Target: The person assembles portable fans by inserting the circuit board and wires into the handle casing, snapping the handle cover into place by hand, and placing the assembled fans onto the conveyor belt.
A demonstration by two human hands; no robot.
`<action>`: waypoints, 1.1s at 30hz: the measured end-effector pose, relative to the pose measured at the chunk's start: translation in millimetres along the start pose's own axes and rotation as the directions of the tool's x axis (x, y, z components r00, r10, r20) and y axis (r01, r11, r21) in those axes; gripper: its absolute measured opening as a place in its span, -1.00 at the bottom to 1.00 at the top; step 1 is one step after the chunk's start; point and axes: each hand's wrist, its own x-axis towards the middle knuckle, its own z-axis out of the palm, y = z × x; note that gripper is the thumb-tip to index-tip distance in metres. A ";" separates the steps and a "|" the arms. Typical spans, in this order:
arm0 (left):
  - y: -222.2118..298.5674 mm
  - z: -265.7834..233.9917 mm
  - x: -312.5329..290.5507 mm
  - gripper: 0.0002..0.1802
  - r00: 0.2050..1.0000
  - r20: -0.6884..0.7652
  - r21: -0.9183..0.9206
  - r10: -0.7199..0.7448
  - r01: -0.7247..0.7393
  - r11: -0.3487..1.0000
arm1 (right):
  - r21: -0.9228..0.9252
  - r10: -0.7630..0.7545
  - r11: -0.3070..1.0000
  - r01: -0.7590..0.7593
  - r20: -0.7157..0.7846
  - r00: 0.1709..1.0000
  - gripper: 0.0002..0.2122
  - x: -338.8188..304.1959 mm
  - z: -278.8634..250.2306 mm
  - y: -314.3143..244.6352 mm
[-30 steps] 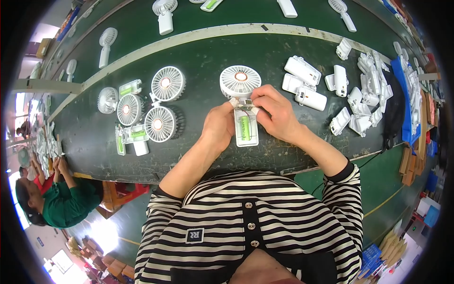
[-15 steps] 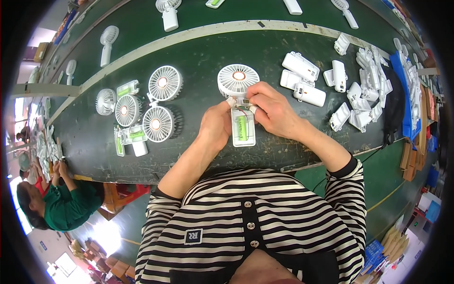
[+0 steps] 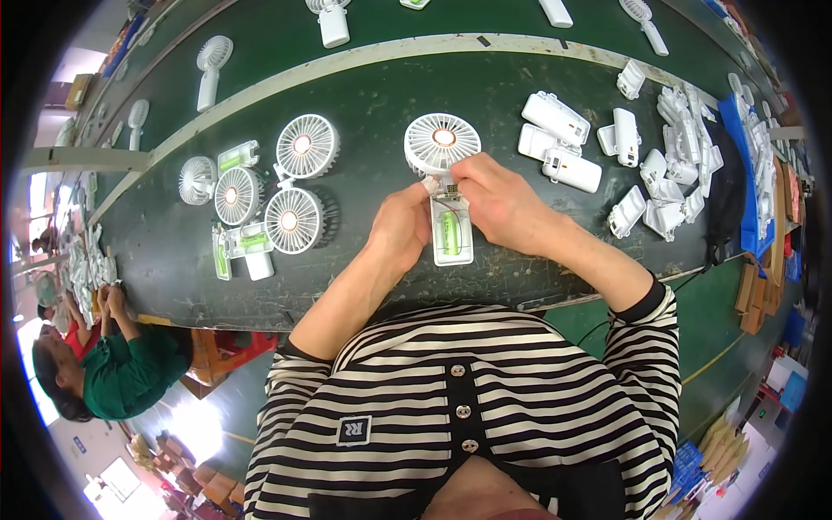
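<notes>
Between my two hands lies a white handheld fan [image 3: 442, 143], its round caged head pointing away from me. Its opened handle [image 3: 451, 234] shows a green battery cell and thin wires. My left hand [image 3: 404, 224] grips the fan's neck from the left, fingertips at the joint below the head. From the other side my right hand [image 3: 501, 201] is closed at the same neck, thumb and forefinger pinched beside a small circuit board [image 3: 451, 189]. What the right fingertips pinch exactly is hidden.
To the left sit several fan heads [image 3: 295, 220] with opened handles and green cells. White handle covers [image 3: 572, 170] lie on the right, beside a heap of white shells [image 3: 680, 186] and a blue bin [image 3: 747, 182]. Further fans [image 3: 211, 74] stand past a pale rail [image 3: 390, 50]. A co-worker in green [image 3: 130, 373] sits at left.
The view has shifted slightly, so most things on the table appear a little further right. Both hands keep their place at the fan's neck; the right fingers have moved only slightly.
</notes>
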 end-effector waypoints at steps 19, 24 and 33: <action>-8.6 -15.9 3.8 -0.73 1.000 -0.009 0.236 0.002 0.000 0.972 | -0.152 -0.029 0.987 0.055 0.164 0.986 -0.86 3.7 4.7 -4.3; -12.1 -18.7 4.9 -0.74 1.000 -0.005 0.204 -0.002 0.003 0.979 | -0.173 -0.025 0.983 0.055 0.174 0.984 -0.85 3.3 5.9 -5.5; -11.5 -15.9 15.7 -0.77 0.999 -0.022 0.079 -0.049 0.050 0.996 | -0.291 0.060 0.955 -0.054 0.013 0.998 -0.87 2.2 11.3 -2.0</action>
